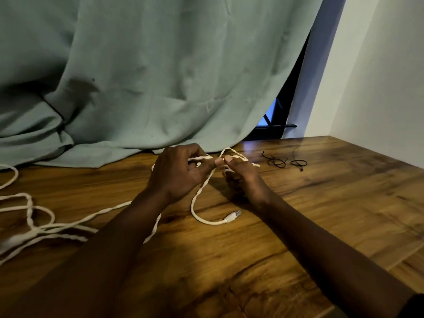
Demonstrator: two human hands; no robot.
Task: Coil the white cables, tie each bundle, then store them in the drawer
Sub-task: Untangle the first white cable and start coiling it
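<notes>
A long white twisted cable (pixel 199 191) runs across the wooden table (pixel 321 203). My left hand (pixel 179 174) and my right hand (pixel 241 177) meet above the table's middle, both pinching the cable where a small loop rises between them. Below the hands the cable hangs down and curves to its plug end (pixel 232 215), which lies on the wood. The rest of the cable (pixel 46 226) sprawls in loose loops at the left, partly hidden under my left forearm. Two black ties (pixel 285 161) lie on the table to the right of my hands.
A pale green curtain (pixel 149 76) hangs behind the table and its hem spills onto the back edge. A white wall (pixel 378 76) bounds the right side, with a dark window gap (pixel 277 125) beside it.
</notes>
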